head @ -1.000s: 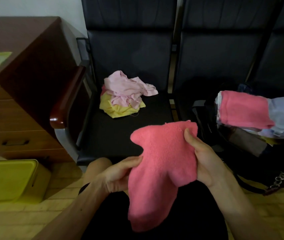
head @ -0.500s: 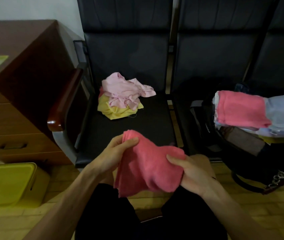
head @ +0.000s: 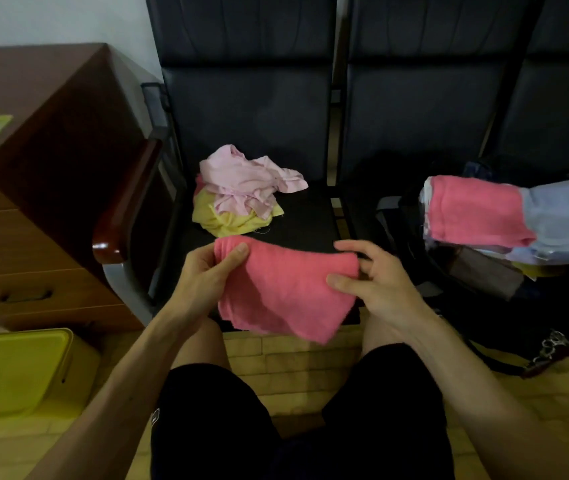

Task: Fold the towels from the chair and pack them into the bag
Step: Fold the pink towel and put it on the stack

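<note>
You hold a pink towel (head: pixel 286 289) over the front edge of the chair (head: pixel 310 223). Your left hand (head: pixel 206 275) pinches its left end, thumb on top. Your right hand (head: pixel 376 285) grips its right end, thumb on the front. At 12 o'clock from it, a pale towel (head: pixel 248 181) lies crumpled on a yellow towel (head: pixel 227 220) on the seat. At 3 o'clock sits the bag (head: pixel 483 306), with a stack (head: pixel 477 213) of folded towels on top.
</note>
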The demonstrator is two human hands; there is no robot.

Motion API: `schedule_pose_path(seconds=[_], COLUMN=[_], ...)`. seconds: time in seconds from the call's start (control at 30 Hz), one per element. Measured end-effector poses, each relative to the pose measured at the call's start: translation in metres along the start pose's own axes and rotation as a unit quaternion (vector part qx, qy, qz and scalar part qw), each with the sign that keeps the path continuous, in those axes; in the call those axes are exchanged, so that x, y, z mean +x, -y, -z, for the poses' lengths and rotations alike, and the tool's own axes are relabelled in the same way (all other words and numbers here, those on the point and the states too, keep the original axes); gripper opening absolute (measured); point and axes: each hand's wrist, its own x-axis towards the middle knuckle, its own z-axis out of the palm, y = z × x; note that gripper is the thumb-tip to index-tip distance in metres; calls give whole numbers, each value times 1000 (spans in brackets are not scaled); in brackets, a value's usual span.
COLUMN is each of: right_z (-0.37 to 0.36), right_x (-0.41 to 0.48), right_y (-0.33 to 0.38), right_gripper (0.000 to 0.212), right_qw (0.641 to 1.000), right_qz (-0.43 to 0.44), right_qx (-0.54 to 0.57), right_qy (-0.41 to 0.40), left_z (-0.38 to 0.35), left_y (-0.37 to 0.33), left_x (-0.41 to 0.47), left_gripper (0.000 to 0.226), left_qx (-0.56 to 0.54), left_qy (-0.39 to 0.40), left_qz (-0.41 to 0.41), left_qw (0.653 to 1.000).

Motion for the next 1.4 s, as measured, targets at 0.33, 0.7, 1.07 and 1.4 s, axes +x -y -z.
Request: schedule_pose_path(seconds=[0.33,0.7,1.07,1.4], right_z=[6,5,16,40], right_x=[18,14,13,8], right_y=[62,68,59,44], right_gripper=[64,39,12,18], right_qw=[964,944,924,990], right_qz=[150,177,184,67], right_qx=[-219,-279,-332,-86], right_qy=[19,4,-41,88], left_z=[24,23,5,-5], left_y=[-38,-46,-39,-53], left_x=[13,11,5,-13], left_gripper=[39,33,27,27], left_qx=[25,41,29,90], left_qy=[64,22,-91,-14], left_qz=[-64,-66,-123,-255], left_qw=[996,997,988,963])
